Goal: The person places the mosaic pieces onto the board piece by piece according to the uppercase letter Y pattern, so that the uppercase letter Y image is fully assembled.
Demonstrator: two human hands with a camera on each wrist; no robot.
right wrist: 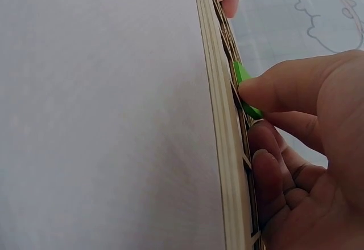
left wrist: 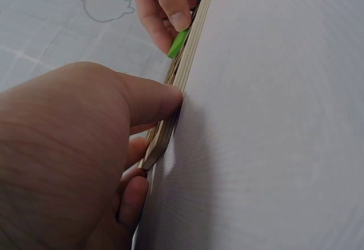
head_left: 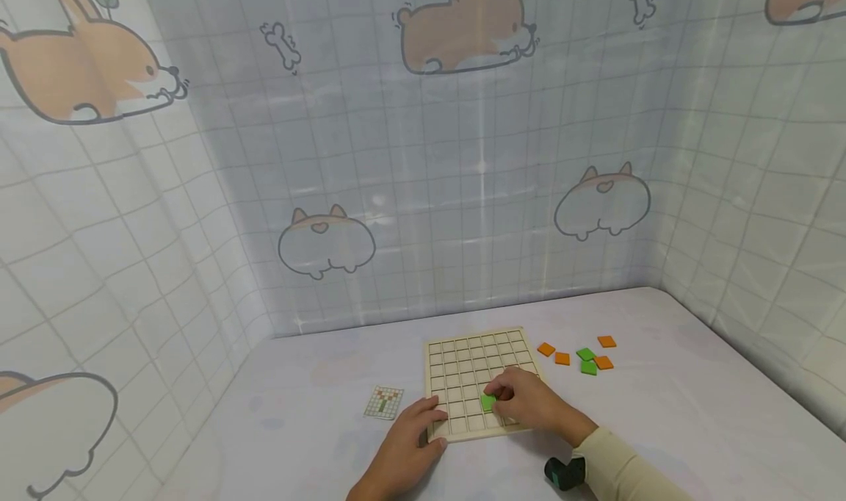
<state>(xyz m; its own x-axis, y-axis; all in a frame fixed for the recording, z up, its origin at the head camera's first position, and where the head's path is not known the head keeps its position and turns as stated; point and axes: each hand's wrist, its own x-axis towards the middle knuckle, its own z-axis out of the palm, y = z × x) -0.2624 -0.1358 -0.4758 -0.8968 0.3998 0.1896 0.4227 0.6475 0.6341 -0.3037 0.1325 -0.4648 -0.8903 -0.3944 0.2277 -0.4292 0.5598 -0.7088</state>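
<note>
A wooden grid board lies flat on the table. My left hand grips its near left corner, the thumb pressed to the front edge and the fingers along the left side. Above the lower right part of the grid, my right hand pinches a green square tile between thumb and fingers. In the right wrist view this tile is tilted, its lower edge right at the grid's cells. The left wrist view shows the same green tile beyond my left thumb.
Left of the board lies a small pattern card with a coloured grid. Several loose tiles lie to the right, orange ones and green ones. A dark object is beside the right sleeve. Curtain walls printed with dogs enclose the table.
</note>
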